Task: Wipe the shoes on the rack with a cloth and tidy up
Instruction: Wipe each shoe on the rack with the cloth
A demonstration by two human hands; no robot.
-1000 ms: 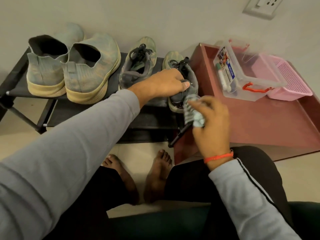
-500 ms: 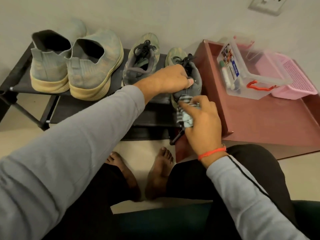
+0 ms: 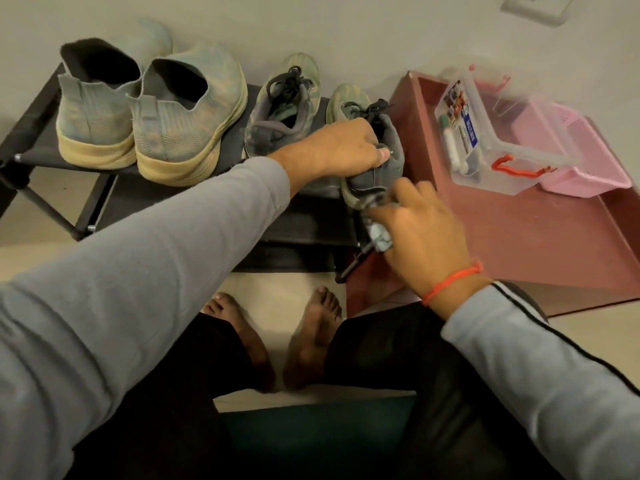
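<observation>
On the black shoe rack (image 3: 41,109) stand two pairs of shoes. The right grey laced sneaker (image 3: 377,150) sits at the rack's right end, and my left hand (image 3: 349,147) grips its heel collar. My right hand (image 3: 415,230) holds a small striped grey cloth (image 3: 379,237) bunched in its fingers, pressed against the sneaker's heel. Its partner, the left grey sneaker (image 3: 284,109), stands beside it. A pair of pale blue knit slip-on shoes (image 3: 180,112) with cream soles fills the rack's left half.
A reddish-brown low table (image 3: 519,244) adjoins the rack on the right, carrying a clear plastic box (image 3: 485,133) with a red handle and a pink basket (image 3: 588,168). My bare feet (image 3: 273,341) rest on the tiled floor below. A wall socket (image 3: 540,5) is at the top right.
My right hand with the cloth has moved up from below the sneaker onto its heel. My left hand keeps its grip on the sneaker.
</observation>
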